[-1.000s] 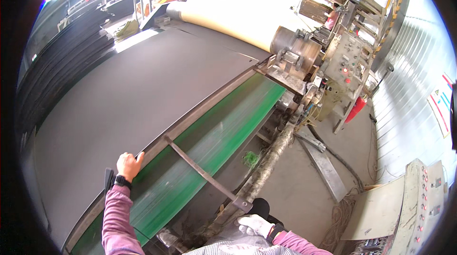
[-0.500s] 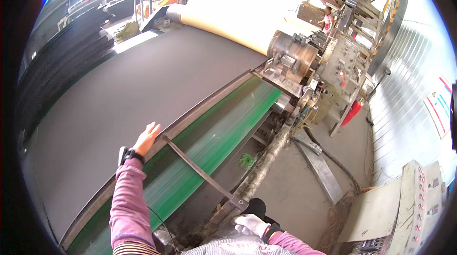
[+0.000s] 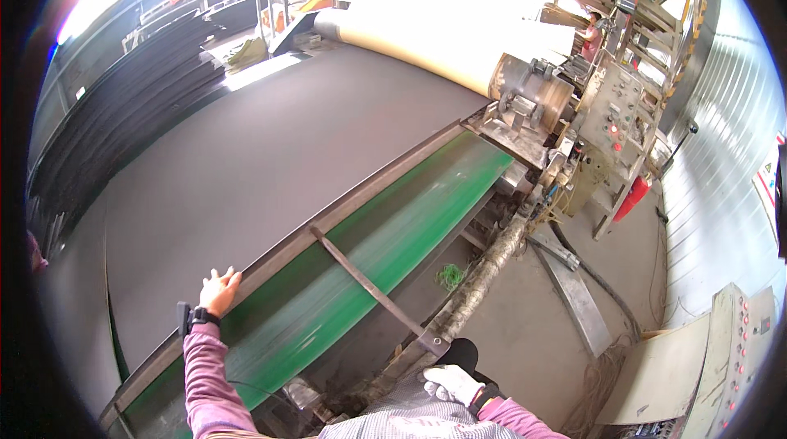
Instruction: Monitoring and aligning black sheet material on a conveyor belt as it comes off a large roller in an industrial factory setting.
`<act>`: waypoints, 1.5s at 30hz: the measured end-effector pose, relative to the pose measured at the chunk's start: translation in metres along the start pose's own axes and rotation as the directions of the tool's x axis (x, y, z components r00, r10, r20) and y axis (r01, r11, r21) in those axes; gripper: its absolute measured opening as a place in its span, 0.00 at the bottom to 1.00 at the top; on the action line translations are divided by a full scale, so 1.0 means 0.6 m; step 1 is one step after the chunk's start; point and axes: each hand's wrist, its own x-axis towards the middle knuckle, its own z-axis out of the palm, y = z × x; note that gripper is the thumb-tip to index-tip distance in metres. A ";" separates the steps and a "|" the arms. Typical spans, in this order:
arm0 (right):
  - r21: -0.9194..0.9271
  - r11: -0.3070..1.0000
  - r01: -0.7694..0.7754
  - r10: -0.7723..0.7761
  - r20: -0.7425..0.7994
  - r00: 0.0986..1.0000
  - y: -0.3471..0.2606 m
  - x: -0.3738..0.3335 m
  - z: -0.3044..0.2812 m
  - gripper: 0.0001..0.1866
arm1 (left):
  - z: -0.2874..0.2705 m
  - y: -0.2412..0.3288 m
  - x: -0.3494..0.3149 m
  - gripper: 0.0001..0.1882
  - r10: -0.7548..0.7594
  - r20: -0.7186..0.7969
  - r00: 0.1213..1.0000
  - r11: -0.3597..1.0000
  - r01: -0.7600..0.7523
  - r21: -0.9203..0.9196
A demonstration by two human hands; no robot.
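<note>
My left hand [image 3: 218, 291] rests bare on the metal edge rail [image 3: 344, 208] of a wide dark grey sheet [image 3: 270, 160] lying on a long conveyor bed. Its fingers lie flat on the rail and hold nothing. A dark watch sits on that wrist, above a purple sleeve. My right hand [image 3: 450, 382] wears a white glove and hangs low by my body, near the lower end of a rusty diagonal brace [image 3: 369, 289]. Its fingers are curled and nothing shows in them.
A green belt [image 3: 385, 246] runs below the rail. A large tan roller [image 3: 459, 9] and a grey control cabinet [image 3: 615, 115] stand at the far end, with a person in pink behind. A crusted pipe [image 3: 484, 275], cables and a red cylinder [image 3: 631, 197] lie on the concrete floor. Black sheets are stacked at left.
My left hand reached forward along the rail half a second ago, then drew back toward me and now lies on the rail edge. The view has tilted slightly. My right hand stayed low.
</note>
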 end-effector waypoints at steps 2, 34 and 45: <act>0.111 0.993 0.030 -0.031 0.009 0.999 0.016 0.008 0.001 0.15 | -0.028 0.049 0.033 0.17 0.021 -0.001 1.000 0.999 -0.021 0.032; 0.091 0.994 -0.055 0.058 -0.027 0.998 0.004 0.020 0.010 0.12 | -0.021 -0.143 -0.029 0.42 -0.753 -0.038 0.657 0.618 0.686 -0.384; 0.101 0.995 -0.020 0.021 -0.009 1.000 -0.005 0.013 0.012 0.13 | 0.000 -0.139 -0.021 0.38 -0.737 0.004 0.675 0.662 0.723 -0.197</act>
